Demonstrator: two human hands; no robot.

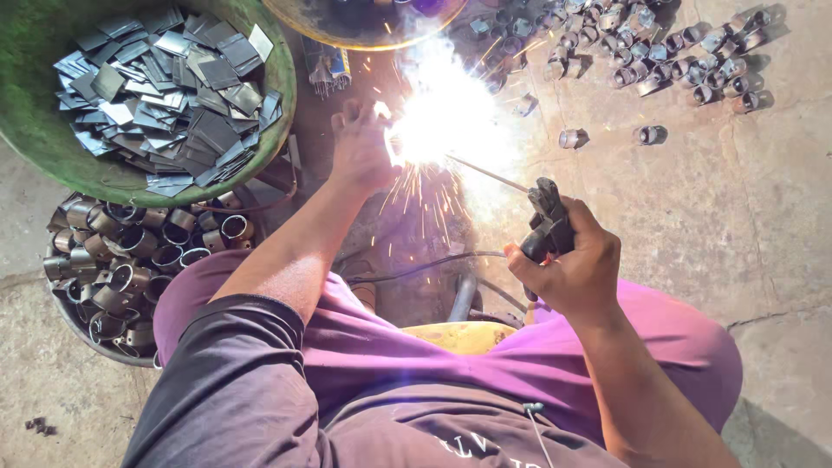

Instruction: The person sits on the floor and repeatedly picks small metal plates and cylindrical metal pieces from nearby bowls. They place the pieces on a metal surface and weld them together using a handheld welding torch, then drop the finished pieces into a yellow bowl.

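Note:
My right hand (568, 264) grips a black welding electrode holder (548, 221). Its thin rod (490, 173) runs up-left into a bright white arc (433, 121) with sparks falling toward me. My left hand (360, 147) reaches right up to the glare, fingers bent at the spot being welded; the glare hides what it holds there. A black cable (425, 264) trails from the holder across to the left.
A green basin (52, 147) of flat grey metal plates sits at upper left. Below it a bowl holds several short metal rings (130, 260). More rings (659, 52) lie scattered on the concrete floor at upper right. A round yellow-rimmed pan (364, 39) is at top centre.

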